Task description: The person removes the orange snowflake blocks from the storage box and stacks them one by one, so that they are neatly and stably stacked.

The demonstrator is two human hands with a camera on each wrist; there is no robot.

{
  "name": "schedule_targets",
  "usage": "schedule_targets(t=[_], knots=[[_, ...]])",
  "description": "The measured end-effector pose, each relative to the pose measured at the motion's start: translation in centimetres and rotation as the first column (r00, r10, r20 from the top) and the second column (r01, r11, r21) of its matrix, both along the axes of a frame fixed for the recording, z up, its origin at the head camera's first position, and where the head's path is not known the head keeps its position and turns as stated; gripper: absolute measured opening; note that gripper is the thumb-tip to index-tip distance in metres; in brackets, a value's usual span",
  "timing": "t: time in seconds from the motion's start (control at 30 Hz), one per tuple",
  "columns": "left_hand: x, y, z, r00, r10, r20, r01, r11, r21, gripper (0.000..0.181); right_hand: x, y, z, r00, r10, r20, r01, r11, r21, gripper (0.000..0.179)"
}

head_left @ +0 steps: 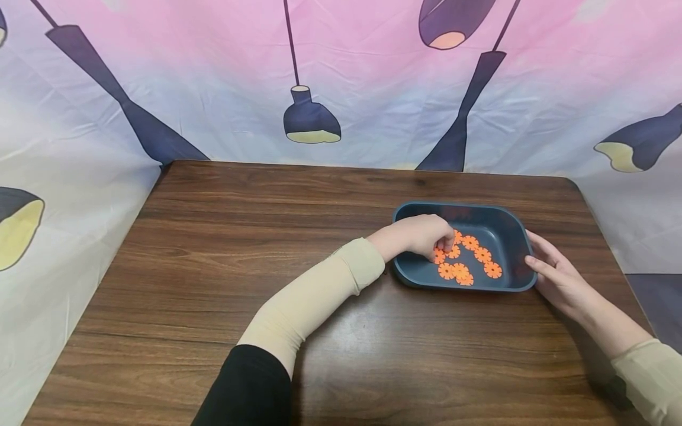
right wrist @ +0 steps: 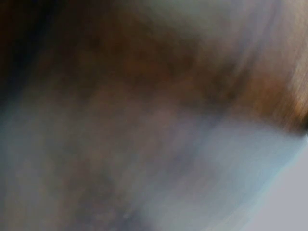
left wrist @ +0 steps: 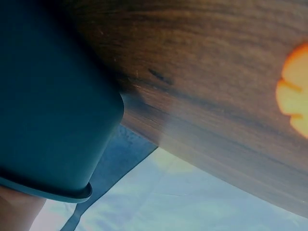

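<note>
A dark blue rectangular tray [head_left: 495, 231] stands on the right part of the table, with several orange flower-shaped discs [head_left: 482, 254] lying on its floor. My left hand [head_left: 423, 234] reaches over the tray's left side, fingers bent down among the discs; whether they pinch one is hidden. My right hand [head_left: 556, 275] grips the tray's right end, thumb at the rim and fingers along the outer wall. In the left wrist view, the tray's outer wall [left wrist: 48, 106] fills the left, and part of an orange disc [left wrist: 296, 91] shows large at the right edge. The right wrist view is blurred.
The brown wooden table [head_left: 224, 254] extends left and in front of the tray. A hanging cloth [head_left: 373, 77] printed with dark lamps stands behind its far edge. My left forearm, in a pale sleeve [head_left: 314, 290], crosses the table's middle.
</note>
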State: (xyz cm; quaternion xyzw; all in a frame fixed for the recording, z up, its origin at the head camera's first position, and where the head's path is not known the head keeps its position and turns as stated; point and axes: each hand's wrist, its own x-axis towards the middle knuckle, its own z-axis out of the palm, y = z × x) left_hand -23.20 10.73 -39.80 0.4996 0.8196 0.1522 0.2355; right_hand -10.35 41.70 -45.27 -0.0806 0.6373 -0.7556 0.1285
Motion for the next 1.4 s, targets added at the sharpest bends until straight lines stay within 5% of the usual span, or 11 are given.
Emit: schedule_targets(t=[0.57, 0.77, 1.07, 1.4], knots=[[0.2, -0.5, 0.8, 0.999, 0.028, 0.017, -0.029, 0.996, 0.089, 0.009, 0.1, 0.0, 0.0, 1.000, -0.003, 0.017, 0.003, 1.000, -0.012, 0.053], [0.2, -1.4, 2.1, 0.998, 0.057, 0.028, -0.061, 0.985, 0.159, 0.010, 0.1, 0.1, 0.0, 1.000, -0.006, 0.026, 0.006, 1.000, 0.000, 0.052], [-0.7, -4.6, 4.2, 0.987, 0.129, 0.094, -0.150, 0.947, 0.283, 0.007, -0.1, 0.1, 0.1, 1.000, -0.009, 0.028, 0.010, 1.000, -0.008, 0.051], [-1.5, -8.4, 4.3, 0.970, 0.195, 0.146, -0.238, 0.889, 0.391, 0.005, -0.1, 0.1, 0.1, 0.999, -0.022, 0.030, 0.021, 1.000, 0.011, 0.050]])
